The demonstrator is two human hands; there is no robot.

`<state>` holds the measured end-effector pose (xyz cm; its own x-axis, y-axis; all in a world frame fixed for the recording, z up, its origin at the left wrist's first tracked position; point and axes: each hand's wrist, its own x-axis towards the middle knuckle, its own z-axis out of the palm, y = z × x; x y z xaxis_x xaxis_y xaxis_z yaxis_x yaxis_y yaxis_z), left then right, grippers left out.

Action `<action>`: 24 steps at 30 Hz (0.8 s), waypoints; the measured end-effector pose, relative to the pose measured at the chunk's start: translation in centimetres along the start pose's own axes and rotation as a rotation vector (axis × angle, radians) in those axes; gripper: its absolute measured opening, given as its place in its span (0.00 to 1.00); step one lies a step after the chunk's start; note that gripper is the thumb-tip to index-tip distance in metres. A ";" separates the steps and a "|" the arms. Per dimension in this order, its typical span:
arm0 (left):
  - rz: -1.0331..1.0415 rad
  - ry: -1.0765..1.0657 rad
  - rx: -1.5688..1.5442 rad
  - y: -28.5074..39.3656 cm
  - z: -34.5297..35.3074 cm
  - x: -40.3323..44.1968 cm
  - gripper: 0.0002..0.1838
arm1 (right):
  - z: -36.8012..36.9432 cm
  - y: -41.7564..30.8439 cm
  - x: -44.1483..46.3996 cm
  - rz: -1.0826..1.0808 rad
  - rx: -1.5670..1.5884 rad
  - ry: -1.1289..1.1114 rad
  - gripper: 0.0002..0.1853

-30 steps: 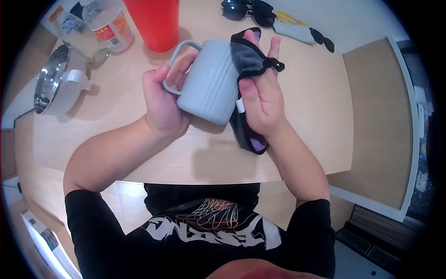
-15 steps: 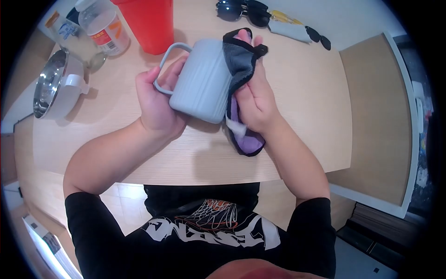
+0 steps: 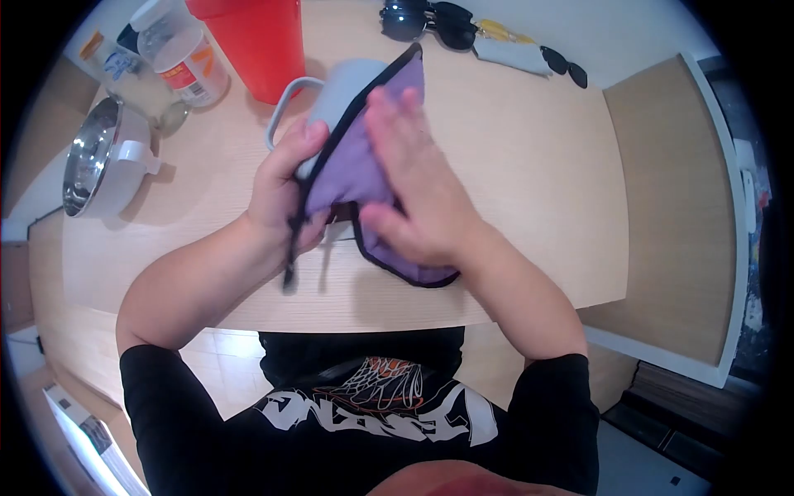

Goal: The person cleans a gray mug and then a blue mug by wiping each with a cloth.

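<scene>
A light blue-grey mug [image 3: 341,83] with a loop handle is held up over the table, partly hidden by a purple cloth [image 3: 351,161] with black edging. My left hand [image 3: 281,182] is closed on the mug from the left, its thumb on the mug's side and its fingertips showing below by the cloth's edge. Flat against the cloth lies my right hand [image 3: 426,190], slightly blurred, fingers stretched out and thumb apart. The cloth stands between this hand and the mug, and its lower part hangs toward the table's front edge.
Beyond the mug stands a red container [image 3: 260,54]. A clear jar [image 3: 186,62], a glass bottle [image 3: 128,74] and a steel-lined bowl [image 3: 107,161] with a white outside are at left. Sunglasses [image 3: 426,21] lie at the back. A wooden side panel [image 3: 674,207] borders the right.
The cloth has spread across the mug's near side, its purple face now toward me. My right hand has moved left and flattened over it. My left thumb now lies over the mug's side.
</scene>
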<state>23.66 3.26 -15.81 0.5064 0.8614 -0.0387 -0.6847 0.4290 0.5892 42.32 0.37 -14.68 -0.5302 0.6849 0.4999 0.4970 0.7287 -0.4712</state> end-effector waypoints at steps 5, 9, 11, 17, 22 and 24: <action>-0.062 -0.074 -0.047 -0.4 -0.4 0.3 0.34 | -0.6 3.0 0.0 0.025 -0.014 0.214 0.41; -0.041 -0.074 -0.127 -0.2 -0.7 0.2 0.33 | -0.3 0.4 0.4 0.014 -0.095 0.097 0.40; -0.144 0.029 -0.114 0.7 -0.5 -0.4 0.33 | 0.6 -1.4 0.0 -0.063 -0.187 -0.021 0.40; -0.217 0.089 -0.163 0.1 -0.7 -0.5 0.42 | 0.5 -1.4 -0.3 -0.110 -0.270 -0.056 0.37; -0.139 -0.057 -0.013 -0.3 -0.4 -0.5 0.43 | -1.3 1.9 -0.2 0.013 -0.100 0.234 0.41; -0.157 -0.115 -0.072 -0.4 -0.7 -0.3 0.39 | -1.1 2.8 -0.2 -0.026 -0.050 0.323 0.43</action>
<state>23.39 3.00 -16.56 0.6635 0.7476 -0.0305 -0.6264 0.5773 0.5238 44.54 2.26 -15.29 -0.3017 0.6248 0.7201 0.5233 0.7399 -0.4228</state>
